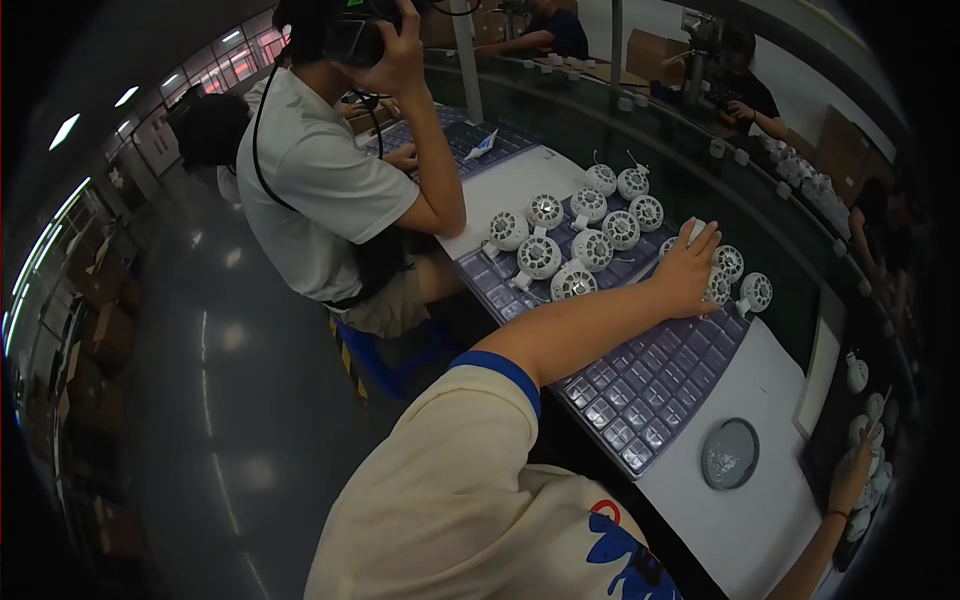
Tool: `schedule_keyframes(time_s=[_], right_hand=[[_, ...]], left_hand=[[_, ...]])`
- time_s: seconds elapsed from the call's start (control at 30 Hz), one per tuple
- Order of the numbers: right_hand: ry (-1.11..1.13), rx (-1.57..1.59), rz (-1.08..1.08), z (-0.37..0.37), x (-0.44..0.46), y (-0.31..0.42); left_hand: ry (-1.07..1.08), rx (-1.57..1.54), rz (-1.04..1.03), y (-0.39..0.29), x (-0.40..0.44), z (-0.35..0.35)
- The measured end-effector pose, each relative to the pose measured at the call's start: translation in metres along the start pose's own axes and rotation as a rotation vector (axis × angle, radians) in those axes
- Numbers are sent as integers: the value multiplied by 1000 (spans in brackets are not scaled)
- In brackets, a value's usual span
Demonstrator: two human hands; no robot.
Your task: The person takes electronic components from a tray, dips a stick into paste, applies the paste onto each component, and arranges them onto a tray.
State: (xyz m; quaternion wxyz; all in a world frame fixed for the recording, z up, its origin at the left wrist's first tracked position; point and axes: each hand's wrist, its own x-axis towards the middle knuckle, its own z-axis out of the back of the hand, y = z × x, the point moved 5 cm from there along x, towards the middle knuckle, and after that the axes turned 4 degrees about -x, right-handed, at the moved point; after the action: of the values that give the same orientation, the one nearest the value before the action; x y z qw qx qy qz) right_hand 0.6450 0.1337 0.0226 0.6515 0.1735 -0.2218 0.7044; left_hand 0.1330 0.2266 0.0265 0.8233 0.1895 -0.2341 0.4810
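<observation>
My left hand (688,272) reaches across the purple gridded mat (640,390), its fingers curled round a white round part (697,232) among several similar ones. These look like small fan housings with slotted grilles, such as the fan housing (540,257) standing on the mat. At the right edge, my right hand (852,478) is closed round a thin light stick-like tool (881,408), whose kind I cannot make out. Beside that hand lie several white rounded parts (857,373) in a dark area. A shallow round dish (731,453) with a clear, glossy substance sits between my hands.
A white board or table surface (760,400) extends under the mat and dish. A person in a white shirt (320,180) sits at the left, holding a dark device near their head. Beyond the dark green conveyor (560,110), other people work among white parts and cardboard boxes.
</observation>
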Motion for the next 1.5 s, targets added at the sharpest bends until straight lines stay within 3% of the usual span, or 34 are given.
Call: schedule_keyframes(time_s=[0.07,0.13,0.2,0.27,0.33,0.37,0.43,0.57,0.7,0.83,0.9,0.97,1.07,1.33,1.43,1.5], right_hand=[[-27,33,-12,8,-2,6],[-250,138,69,44,-3,50],[-293,243,119,70,-4,91],[-338,349,169,97,-9,139],[-365,542,332,123,-21,192],[-319,616,329,129,-27,207],[-303,733,361,142,-36,242],[-243,613,486,162,-36,284],[-170,740,403,170,-47,251],[-150,862,312,148,-71,213],[87,1024,183,127,-85,205],[172,1066,194,112,-95,203],[252,1130,211,99,-100,206],[323,1162,238,89,-102,212],[332,1252,167,84,-106,212],[346,1401,-35,77,-110,209]], left_hand=[[12,-11,1,-4,-1,3],[-166,-108,72,-9,-3,19],[-166,-224,49,-35,-3,39],[-237,-572,-65,-73,-9,58],[-63,-996,-132,-117,-21,74],[-42,-1017,-151,-135,-27,86],[408,-1640,-3,-171,-39,95],[584,-2172,395,-192,-45,108],[444,-2187,553,-167,-58,91],[164,-1967,617,-122,-64,87],[160,-2087,620,-101,-69,80],[75,-2231,656,-95,-71,78],[158,-2297,578,-89,-72,69],[250,-2274,646,-90,-84,64],[252,-2200,692,-95,-86,71],[239,-2161,729,-95,-89,72]])
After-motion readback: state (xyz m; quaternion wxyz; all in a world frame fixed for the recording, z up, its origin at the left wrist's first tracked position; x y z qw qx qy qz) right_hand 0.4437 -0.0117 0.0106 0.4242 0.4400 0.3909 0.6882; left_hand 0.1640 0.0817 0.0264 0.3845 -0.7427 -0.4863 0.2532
